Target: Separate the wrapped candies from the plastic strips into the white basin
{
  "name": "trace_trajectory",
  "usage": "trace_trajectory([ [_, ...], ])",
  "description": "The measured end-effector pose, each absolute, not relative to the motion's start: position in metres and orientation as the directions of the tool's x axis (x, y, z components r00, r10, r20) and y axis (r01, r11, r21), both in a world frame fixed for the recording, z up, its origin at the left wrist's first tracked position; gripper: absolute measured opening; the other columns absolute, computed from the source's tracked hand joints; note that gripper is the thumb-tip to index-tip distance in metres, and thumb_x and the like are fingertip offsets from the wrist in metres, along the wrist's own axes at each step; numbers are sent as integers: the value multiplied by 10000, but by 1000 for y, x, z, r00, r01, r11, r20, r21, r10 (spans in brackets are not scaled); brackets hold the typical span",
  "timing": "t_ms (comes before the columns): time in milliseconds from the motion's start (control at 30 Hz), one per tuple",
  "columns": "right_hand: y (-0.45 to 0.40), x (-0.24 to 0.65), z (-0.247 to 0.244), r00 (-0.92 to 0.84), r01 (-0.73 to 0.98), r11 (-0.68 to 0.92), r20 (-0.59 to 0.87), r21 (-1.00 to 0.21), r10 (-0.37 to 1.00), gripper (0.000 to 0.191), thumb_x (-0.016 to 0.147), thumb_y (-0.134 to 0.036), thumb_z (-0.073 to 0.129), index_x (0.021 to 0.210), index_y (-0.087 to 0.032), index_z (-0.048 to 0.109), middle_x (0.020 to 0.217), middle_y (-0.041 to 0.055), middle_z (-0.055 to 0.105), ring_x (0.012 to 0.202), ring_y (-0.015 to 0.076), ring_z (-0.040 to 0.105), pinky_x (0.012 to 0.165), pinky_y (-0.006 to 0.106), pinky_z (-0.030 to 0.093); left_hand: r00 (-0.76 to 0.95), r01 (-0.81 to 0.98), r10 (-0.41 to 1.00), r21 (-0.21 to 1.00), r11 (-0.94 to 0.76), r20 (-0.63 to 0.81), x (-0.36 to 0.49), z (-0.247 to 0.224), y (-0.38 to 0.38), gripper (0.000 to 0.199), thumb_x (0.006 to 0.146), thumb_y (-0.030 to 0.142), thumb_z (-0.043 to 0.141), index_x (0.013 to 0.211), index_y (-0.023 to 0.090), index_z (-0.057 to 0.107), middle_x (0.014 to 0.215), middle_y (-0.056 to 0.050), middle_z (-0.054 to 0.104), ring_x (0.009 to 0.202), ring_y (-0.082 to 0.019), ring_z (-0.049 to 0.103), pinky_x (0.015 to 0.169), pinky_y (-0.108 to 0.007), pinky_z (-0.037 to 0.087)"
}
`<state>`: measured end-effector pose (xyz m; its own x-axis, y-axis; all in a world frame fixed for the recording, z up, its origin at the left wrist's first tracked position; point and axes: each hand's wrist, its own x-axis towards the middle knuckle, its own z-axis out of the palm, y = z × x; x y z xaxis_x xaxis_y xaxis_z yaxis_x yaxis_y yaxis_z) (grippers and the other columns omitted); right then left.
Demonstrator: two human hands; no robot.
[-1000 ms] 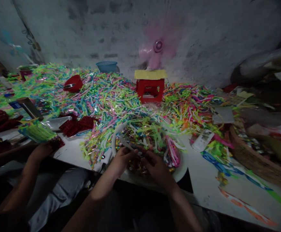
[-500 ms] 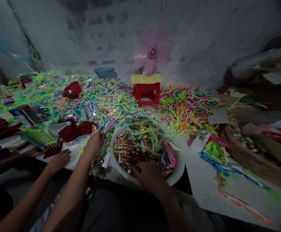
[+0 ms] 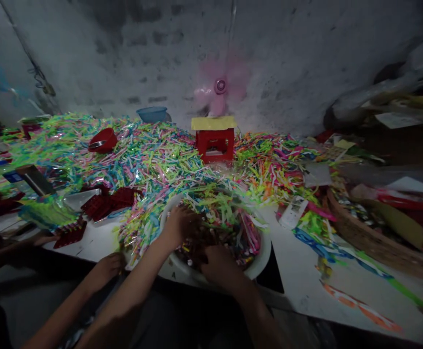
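Note:
A round white basin [image 3: 264, 261] sits at the table's front edge, filled with small striped pieces and green and pink strips. My left hand [image 3: 180, 225] reaches over its left rim, with the fingers down among the dark contents. On the basin's near side, my right hand [image 3: 220, 264] lies over the pieces with its fingers bent inward. Dim light and blur hide the fingertips of both hands, so whether they hold anything cannot be made out. Behind the basin spreads a big heap of coloured strips [image 3: 153, 160].
Another person's hand [image 3: 107, 269] is left of my left forearm, near red blocks [image 3: 71, 236]. A red stool [image 3: 215, 145] carries a pink fan [image 3: 219, 97]. A red bowl [image 3: 104, 140] and blue basin [image 3: 153, 114] rest on the heap. A woven tray [image 3: 371, 242] stands right.
My left hand has moved right from the strips beside the basin into it. The other person's hand has moved away from the red blocks, toward my forearm. The view has shifted slightly.

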<state>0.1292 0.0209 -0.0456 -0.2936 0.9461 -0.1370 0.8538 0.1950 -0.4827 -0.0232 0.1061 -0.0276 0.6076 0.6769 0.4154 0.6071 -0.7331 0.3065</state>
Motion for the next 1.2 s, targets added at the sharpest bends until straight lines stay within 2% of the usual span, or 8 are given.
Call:
trace_trajectory([
  [200,13,135,-39,-385,711,311,22,-631,923,250,868,-361,526,847,-208,724,838,41,736,754,173,642,642,260,352,442,427,749,618,-660,494,-64,-15,93,229,896,204,453,918,190,680,1026,-97,664,1011,-203,602,886,-330,462],
  [533,14,138,-43,-389,606,244,-14,-758,921,178,844,-352,594,911,-220,692,905,24,722,856,195,640,728,261,411,127,322,916,857,-401,381,-62,-41,82,163,839,342,559,860,181,558,861,-13,550,733,-131,502,645,-234,384],
  [667,12,137,-41,-413,594,271,3,-758,911,204,858,-352,590,959,-211,697,972,44,721,916,205,638,790,285,421,115,218,935,910,-353,336,-59,-45,80,227,821,282,580,1018,202,500,743,47,485,541,-80,359,516,-201,298],
  [733,13,137,-43,-425,556,273,14,-785,905,223,882,-370,554,930,-207,697,965,46,714,925,203,631,816,295,425,115,172,939,925,-339,323,-59,-44,78,343,810,287,602,1121,213,478,836,27,550,510,-63,330,486,-197,284],
  [833,17,141,-53,-283,473,195,62,-859,957,312,927,-434,430,959,-207,643,930,48,693,899,202,620,815,311,450,34,34,946,945,-324,323,-60,-42,78,464,760,338,668,1163,221,470,1111,-48,601,511,-42,352,507,-200,350],
  [1000,26,150,-70,39,342,70,88,-937,995,473,906,-611,318,1044,-230,563,877,58,662,820,221,627,737,338,502,15,-84,972,968,-234,236,-60,-43,80,568,683,369,737,1165,203,487,994,-48,659,566,-68,481,576,-213,428],
  [1100,26,148,-67,37,329,90,108,-940,993,492,859,-647,407,1023,-221,592,921,72,680,911,247,631,814,366,499,42,34,974,974,-223,221,-56,-42,72,472,690,346,717,1110,186,572,923,-37,646,672,-122,563,624,-238,457],
  [1200,24,145,-62,169,338,55,118,-939,979,545,794,-653,498,1050,-184,604,982,100,690,976,281,623,864,399,486,232,228,954,942,-245,192,-51,-39,61,347,687,259,704,1024,188,662,934,-53,661,784,-169,598,695,-263,473],
])
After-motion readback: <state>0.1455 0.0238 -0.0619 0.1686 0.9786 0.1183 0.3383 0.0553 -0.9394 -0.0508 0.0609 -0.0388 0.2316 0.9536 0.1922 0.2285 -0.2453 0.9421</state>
